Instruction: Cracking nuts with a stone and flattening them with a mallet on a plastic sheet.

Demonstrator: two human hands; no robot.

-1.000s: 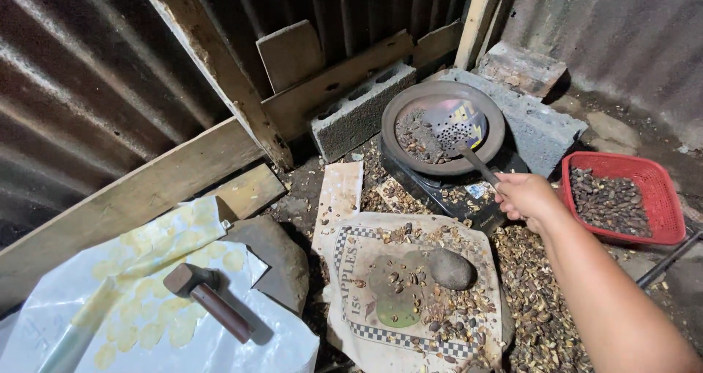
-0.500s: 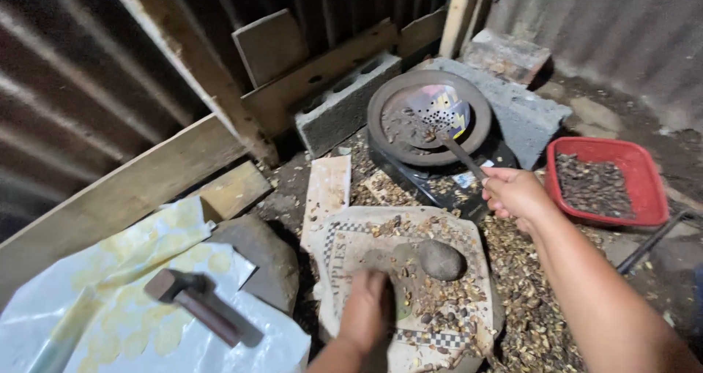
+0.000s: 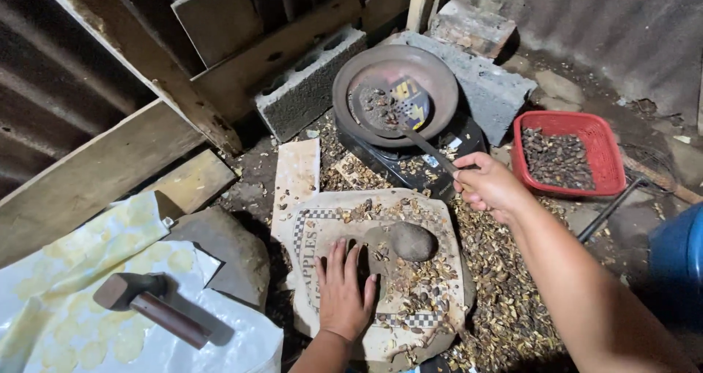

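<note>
My right hand (image 3: 488,185) grips the handle of a slotted metal ladle (image 3: 395,113) whose head rests in a round dark pan (image 3: 432,76) on a small black stove. Roasted seeds lie in the ladle head. My left hand (image 3: 343,291) rests flat, fingers spread, on a checkered sack (image 3: 315,223) spread over a flat stone. Just right of its fingertips, a rounded grey stone (image 3: 412,240) sits among cracked shells and seeds.
A red plastic basket (image 3: 594,131) of dark seeds stands right of the stove. Concrete blocks (image 3: 307,87) and wooden planks (image 3: 95,172) back the pan. A hammer (image 3: 154,306) lies on a pale plastic sheet at lower left. Shells litter the ground. A blue container (image 3: 677,259) is at right.
My left hand has come in from below and settled flat on the sack beside the round stone. My right hand still holds the ladle handle; the view has shifted slightly.
</note>
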